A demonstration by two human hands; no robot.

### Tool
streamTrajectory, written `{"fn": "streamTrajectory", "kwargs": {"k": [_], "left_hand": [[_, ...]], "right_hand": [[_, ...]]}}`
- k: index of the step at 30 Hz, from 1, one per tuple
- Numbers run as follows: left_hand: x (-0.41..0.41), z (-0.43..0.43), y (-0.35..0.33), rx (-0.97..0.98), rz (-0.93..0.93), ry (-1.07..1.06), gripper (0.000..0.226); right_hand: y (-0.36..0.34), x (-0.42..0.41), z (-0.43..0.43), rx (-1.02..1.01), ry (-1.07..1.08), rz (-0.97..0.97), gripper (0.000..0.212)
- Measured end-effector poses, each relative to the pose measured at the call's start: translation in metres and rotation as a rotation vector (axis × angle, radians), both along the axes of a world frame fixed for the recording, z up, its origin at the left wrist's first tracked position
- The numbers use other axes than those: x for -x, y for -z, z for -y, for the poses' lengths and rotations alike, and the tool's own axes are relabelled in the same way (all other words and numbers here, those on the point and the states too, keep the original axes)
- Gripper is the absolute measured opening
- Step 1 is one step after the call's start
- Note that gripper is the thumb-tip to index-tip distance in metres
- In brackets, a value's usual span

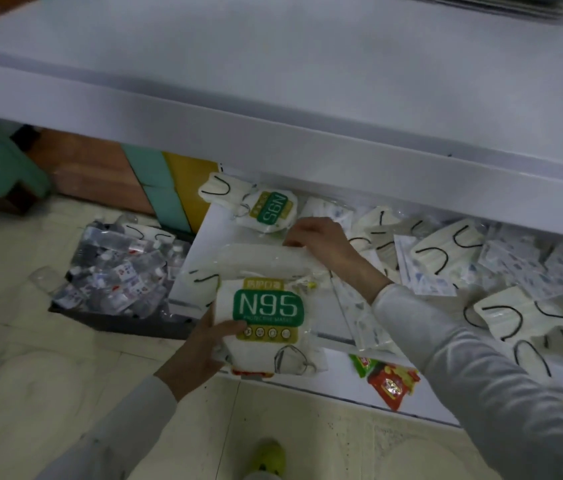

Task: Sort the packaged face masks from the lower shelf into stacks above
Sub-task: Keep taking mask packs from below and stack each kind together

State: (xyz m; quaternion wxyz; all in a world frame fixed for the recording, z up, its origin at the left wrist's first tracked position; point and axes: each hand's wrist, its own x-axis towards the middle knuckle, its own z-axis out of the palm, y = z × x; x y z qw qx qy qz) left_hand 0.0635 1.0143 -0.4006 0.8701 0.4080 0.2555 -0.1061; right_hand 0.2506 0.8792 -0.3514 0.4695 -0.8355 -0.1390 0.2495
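Note:
My left hand grips a clear N95 mask pack with a green label by its lower left edge, thumb across the front. My right hand pinches the top edge of a white mask pack that lies just behind the N95 pack. A second N95 pack lies upside down on the lower shelf behind them. Several packs of white masks with black ear loops and patterned packs are heaped across the lower shelf to the right. The upper shelf is a white surface above.
A dark bin of small bottles stands on the tiled floor at the left. Red and green snack packets lie on the bottom ledge. Green and yellow panels stand behind the bin. A yellow-green shoe shows below.

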Motion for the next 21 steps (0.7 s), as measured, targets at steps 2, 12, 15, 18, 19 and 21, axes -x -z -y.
{"fn": "streamTrajectory", "kwargs": {"k": [2,12,15,18,19,21], "left_hand": [[0.008,-0.014,0.003,0.003,0.005,-0.054,0.112],[0.020,-0.079,0.005,-0.149,0.043,-0.276,0.053],[0.019,-0.087,0.005,-0.184,0.056,-0.282,0.049],[0.018,-0.090,0.008,-0.208,0.056,-0.291,0.048],[0.017,-0.089,0.009,-0.215,0.052,-0.293,0.050],[0.016,-0.088,0.010,-0.213,0.055,-0.294,0.055]], "right_hand": [[0.022,-0.017,-0.013,0.011,0.243,-0.013,0.018],[0.096,-0.028,-0.075,0.020,0.557,-0.403,0.031],[0.105,-0.032,-0.073,0.087,0.573,-0.332,0.030],[0.106,-0.033,-0.066,0.204,0.638,-0.150,0.056],[0.106,-0.034,-0.065,0.234,0.675,-0.132,0.069],[0.107,-0.035,-0.065,0.292,0.683,-0.163,0.078]]}}
